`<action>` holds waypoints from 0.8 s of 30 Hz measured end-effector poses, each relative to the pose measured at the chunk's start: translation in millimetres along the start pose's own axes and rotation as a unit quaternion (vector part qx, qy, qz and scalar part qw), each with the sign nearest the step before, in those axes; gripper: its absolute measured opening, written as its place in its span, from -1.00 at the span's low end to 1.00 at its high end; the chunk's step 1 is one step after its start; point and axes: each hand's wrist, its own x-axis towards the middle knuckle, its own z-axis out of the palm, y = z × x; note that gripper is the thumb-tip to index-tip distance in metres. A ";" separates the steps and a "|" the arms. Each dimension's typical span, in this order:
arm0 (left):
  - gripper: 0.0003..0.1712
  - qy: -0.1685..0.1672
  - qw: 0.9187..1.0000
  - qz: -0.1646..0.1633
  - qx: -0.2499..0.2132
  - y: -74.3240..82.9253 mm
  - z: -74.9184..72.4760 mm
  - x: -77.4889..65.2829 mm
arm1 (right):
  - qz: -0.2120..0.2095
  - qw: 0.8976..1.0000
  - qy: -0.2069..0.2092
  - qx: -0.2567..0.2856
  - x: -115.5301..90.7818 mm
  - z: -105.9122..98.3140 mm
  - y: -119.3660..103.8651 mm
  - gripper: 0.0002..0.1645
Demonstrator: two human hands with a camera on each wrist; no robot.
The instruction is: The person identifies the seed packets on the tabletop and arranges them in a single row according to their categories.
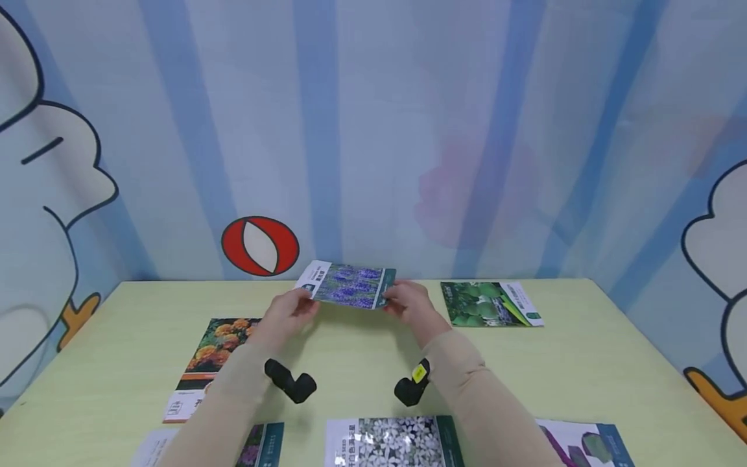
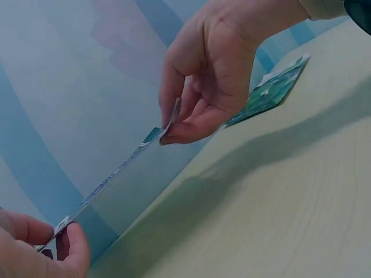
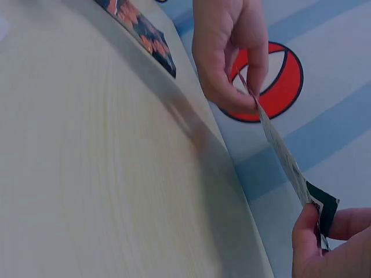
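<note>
Table (image 1: pixel 356 363) lay bare between the left arm (image 1: pixel 233 383) and right arm (image 1: pixel 490 402), narrowed by 2 black devices (image 1: pixel 303 388) at the wrists; an open gap ran under the raised packet (image 1: pixel 353 285). The wall (image 1: pixel 373 162) blocked the far side; the green packet (image 1: pixel 481 305) lay flat at right, the orange packet (image 1: pixel 213 350) at left, the white packet (image 1: pixel 403 444) nearest

Hands (image 1: pixel 290 311) (image 1: pixel 411 305): two were visible.
Held packet (image 1: pixel 353 285): one was at 12 o'clock.
Table packets (image 1: pixel 475 303) (image 1: pixel 583 444) (image 1: pixel 399 444) (image 1: pixel 270 447) (image 1: pixel 218 347): at least five were visible, at 2, 4, 6, 8 and 9 o'clock.
Black devices (image 1: pixel 290 383) (image 1: pixel 412 390): two showed.
</note>
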 end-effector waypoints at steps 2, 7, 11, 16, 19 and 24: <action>-0.51 0.018 0.992 -0.026 -0.123 -11.6 0.3 20.1 | 0.001 1.000 0.018 0.025 -25.6 11.0 -4.5 -0.28; -0.54 -0.026 0.975 -0.027 -0.218 -38.8 -25.5 80.9 | -0.013 0.995 0.009 0.099 -53.1 32.6 0.0 -0.26; -0.42 0.022 0.982 -0.036 -0.184 -19.6 1.5 43.8 | -0.015 0.995 0.010 0.103 -56.7 43.9 6.6 -0.29; -0.45 0.009 0.995 -0.028 -0.091 -2.9 20.3 -5.1 | -0.006 0.994 0.002 0.105 -52.5 39.9 8.6 -0.33; -0.45 0.019 0.999 -0.027 -0.024 -1.1 18.9 -12.0 | 0.001 0.995 -0.008 0.096 -49.7 34.5 8.9 -0.36; -0.46 0.005 0.996 -0.041 0.081 -0.2 5.6 -11.5 | 0.001 0.999 -0.032 0.043 -47.5 27.4 10.4 -0.42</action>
